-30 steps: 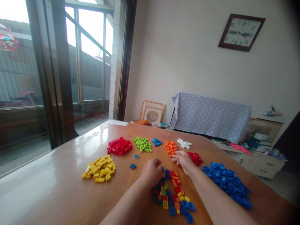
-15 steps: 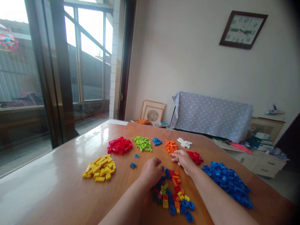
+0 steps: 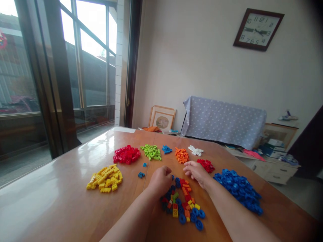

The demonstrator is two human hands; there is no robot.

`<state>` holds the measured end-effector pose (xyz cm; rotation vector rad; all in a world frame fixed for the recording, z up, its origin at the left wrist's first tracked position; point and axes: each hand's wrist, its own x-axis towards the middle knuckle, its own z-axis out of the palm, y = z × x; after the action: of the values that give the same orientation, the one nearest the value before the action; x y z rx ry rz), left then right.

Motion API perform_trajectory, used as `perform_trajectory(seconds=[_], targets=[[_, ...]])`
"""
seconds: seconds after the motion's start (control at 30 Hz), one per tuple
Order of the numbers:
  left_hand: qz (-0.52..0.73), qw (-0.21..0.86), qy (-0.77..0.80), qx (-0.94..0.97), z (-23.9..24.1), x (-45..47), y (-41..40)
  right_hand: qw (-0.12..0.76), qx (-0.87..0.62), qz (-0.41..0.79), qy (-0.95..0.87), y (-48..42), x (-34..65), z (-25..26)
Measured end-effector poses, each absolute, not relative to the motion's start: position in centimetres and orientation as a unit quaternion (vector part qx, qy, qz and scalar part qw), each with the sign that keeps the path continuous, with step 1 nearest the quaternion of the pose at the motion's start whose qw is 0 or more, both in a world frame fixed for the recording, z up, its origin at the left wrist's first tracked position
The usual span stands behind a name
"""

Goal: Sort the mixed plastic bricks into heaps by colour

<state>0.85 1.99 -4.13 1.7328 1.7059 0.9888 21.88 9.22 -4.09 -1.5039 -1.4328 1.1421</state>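
Observation:
My left hand [image 3: 161, 180] rests at the upper left edge of a mixed heap of bricks [image 3: 187, 198]. Its fingers are curled in, and whatever they hold is hidden. My right hand [image 3: 197, 172] hovers just below the orange bricks [image 3: 181, 155], fingers loosely bent and apart, with nothing visible in them. Between my forearms the mixed heap has red, orange, yellow, green and dark blue bricks, with round blue pieces [image 3: 199, 224] at its near end. Small red pieces [image 3: 206, 165] lie just beyond my right hand.
Sorted piles stand around: yellow bricks [image 3: 106, 178], red bricks [image 3: 127, 154], lime green bricks [image 3: 151, 152], small blue pieces [image 3: 167, 149], white pieces [image 3: 195, 150], and a large blue pile [image 3: 237, 188] right of my forearm. Loose teal bricks [image 3: 141, 175] lie on the wooden table [image 3: 63, 205].
The view has shifted slightly, moving the scene left and up. My right hand has drawn a little away from the orange bricks. My left hand stays by the mixed heap.

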Motion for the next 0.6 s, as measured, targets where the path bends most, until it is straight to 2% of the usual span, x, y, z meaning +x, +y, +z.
perform_trajectory(seconds=[0.3, 0.6], targets=[[0.345, 0.277, 0.63, 0.639, -3.6, 0.8, 1.8, 0.258, -0.562, 0.418, -0.666, 5.1, 23.7, -3.9], [0.341, 0.272, 0.624, 0.648, -3.7, 0.8, 1.9, 0.258, -0.546, 0.39, -0.695, 4.7, 23.5, -4.0]])
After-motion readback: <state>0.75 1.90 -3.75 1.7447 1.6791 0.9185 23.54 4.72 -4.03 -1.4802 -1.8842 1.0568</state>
